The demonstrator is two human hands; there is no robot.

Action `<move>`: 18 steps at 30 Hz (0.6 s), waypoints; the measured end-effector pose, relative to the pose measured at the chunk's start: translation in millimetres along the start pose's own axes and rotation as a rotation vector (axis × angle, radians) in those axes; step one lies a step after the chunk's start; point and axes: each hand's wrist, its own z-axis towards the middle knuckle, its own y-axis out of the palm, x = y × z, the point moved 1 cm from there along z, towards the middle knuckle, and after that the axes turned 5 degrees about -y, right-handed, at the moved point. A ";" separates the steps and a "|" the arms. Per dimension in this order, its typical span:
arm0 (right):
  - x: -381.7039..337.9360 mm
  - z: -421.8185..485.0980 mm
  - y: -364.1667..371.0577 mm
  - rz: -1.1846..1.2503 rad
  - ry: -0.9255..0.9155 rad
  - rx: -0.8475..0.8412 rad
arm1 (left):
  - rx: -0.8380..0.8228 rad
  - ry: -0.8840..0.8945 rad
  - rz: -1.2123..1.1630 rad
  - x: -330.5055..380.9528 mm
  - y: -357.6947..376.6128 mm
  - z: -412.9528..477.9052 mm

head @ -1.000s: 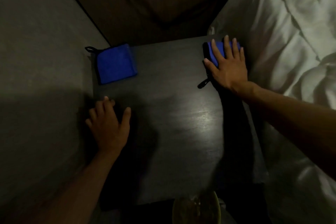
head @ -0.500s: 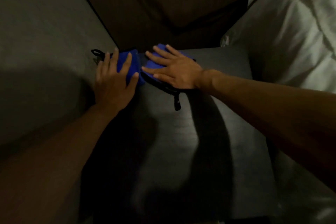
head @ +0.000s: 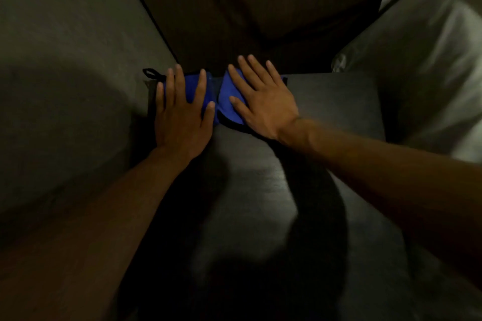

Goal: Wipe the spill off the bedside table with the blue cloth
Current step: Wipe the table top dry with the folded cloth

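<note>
— While both arms reach forward, how does the left hand (head: 180, 117) lie?
— Flat, fingers spread, pressing one blue cloth (head: 194, 88) at the table's (head: 326, 101) far left corner.
— And the right hand (head: 263, 101)?
— Flat too, pressing a second cloth (head: 229, 101) just beside it.

Two cloths lie side by side at the far-left corner of the bedside table (head: 326, 101): the left cloth (head: 191, 87) under the left hand (head: 180, 122), the right cloth (head: 230, 104) under the right hand (head: 263, 104). Bedding (head: 427, 65) lies beyond the table's right edge
</note>
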 end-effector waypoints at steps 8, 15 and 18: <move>24.8 23.0 -9.5 -0.071 -0.319 -0.133 | -0.007 0.083 -0.017 -9.7 -0.3 2.9; 15.0 17.0 -13.8 -0.144 -0.271 -0.126 | -0.040 0.085 -0.038 -10.1 -8.3 1.2; 12.9 14.2 -18.5 -0.125 -0.249 -0.103 | -0.007 0.112 -0.052 -12.6 -16.0 3.1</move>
